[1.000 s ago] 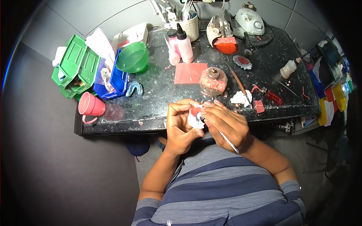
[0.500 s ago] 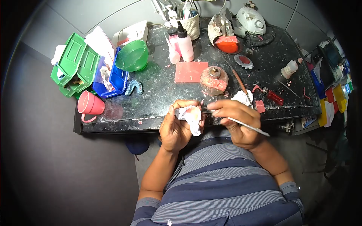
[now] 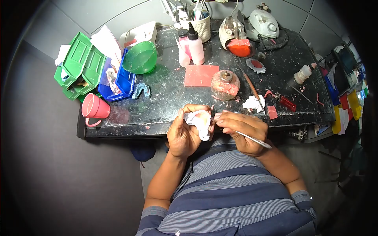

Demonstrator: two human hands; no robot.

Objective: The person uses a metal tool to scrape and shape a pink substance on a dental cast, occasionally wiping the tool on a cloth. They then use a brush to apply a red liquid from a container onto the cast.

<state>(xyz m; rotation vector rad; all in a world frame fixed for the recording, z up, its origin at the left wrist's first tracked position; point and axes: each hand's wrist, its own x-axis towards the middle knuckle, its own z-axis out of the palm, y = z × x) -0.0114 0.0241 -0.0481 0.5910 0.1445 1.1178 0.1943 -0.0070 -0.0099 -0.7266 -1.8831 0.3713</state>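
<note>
My left hand (image 3: pixel 184 135) grips a white plaster dental cast (image 3: pixel 201 121) with pink wax on its top, held just in front of the black worktable's near edge (image 3: pixel 118 131). My right hand (image 3: pixel 242 131) pinches a thin metal carving tool (image 3: pixel 252 138); its tip points left and meets the cast, and its handle sticks out to the right. Both hands hover close together above my striped shirt.
On the table: a glass spirit lamp (image 3: pixel 224 84), a pink wax sheet (image 3: pixel 201 75), pink bottles (image 3: pixel 193 45), a green bowl (image 3: pixel 138 58), green bins (image 3: pixel 78 67) and blue bins (image 3: pixel 124 80), a pink cup (image 3: pixel 94 108), a second white cast (image 3: pixel 252 103), a red tool (image 3: pixel 285 101).
One second ago my right hand lay over the cast with the tool pointing down. It then swung right, and now the tool's tip is back at the cast.
</note>
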